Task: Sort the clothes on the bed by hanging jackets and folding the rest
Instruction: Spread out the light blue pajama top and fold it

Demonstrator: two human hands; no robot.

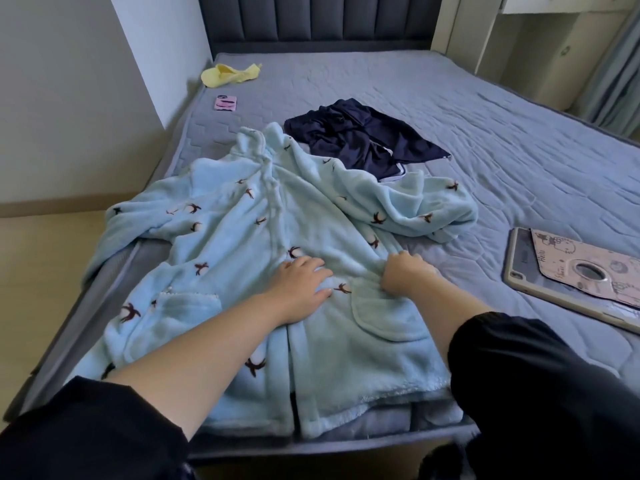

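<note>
1. We've got the fluffy pale-blue bird-print robe (242,244) spread on the grey quilted bed (485,133): left hand (301,282) flat on it, right hand (403,273) bunching its fabric.
2. Smoothing stage, we reckon; next, sleeves folded in.
3. Navy garment (363,136) beyond, yellow cloth (228,75) near the padded headboard (311,19).

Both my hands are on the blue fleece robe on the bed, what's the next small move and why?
Probably draw the right hand outward to smooth the front panel it pinches, while the left hand presses the blue fleece robe flat. The fabric bunches at the right hand and the front lies wrinkled, so it seems unready for hanging.
</note>
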